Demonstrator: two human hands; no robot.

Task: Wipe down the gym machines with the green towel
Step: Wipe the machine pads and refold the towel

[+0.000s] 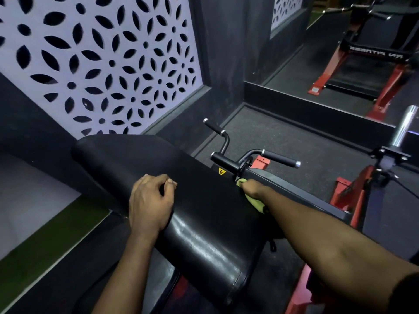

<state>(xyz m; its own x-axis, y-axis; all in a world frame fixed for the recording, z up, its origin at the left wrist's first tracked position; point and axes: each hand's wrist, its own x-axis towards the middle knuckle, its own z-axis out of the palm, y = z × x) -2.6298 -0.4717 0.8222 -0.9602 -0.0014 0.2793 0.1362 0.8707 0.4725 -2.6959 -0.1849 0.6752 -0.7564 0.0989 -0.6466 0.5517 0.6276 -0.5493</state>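
A long black padded arm rest (204, 200) of a gym machine runs from the lower middle up to the left. My left hand (150, 201) lies on its left side, fingers curled over the top, holding nothing. My right hand (250, 188) reaches past the pad's right edge and grips the green towel (255, 201), pressed against the black frame just under the handle post. Part of the towel hangs below my wrist. Two black handles (280, 158) with chrome ends stick out beyond the pad.
A white panel with leaf cutouts (102, 64) fills the wall on the left. A mirror at the back right reflects a red machine (371, 71). Red frame parts (353, 196) and a chrome bar (404, 128) stand to the right on dark rubber flooring.
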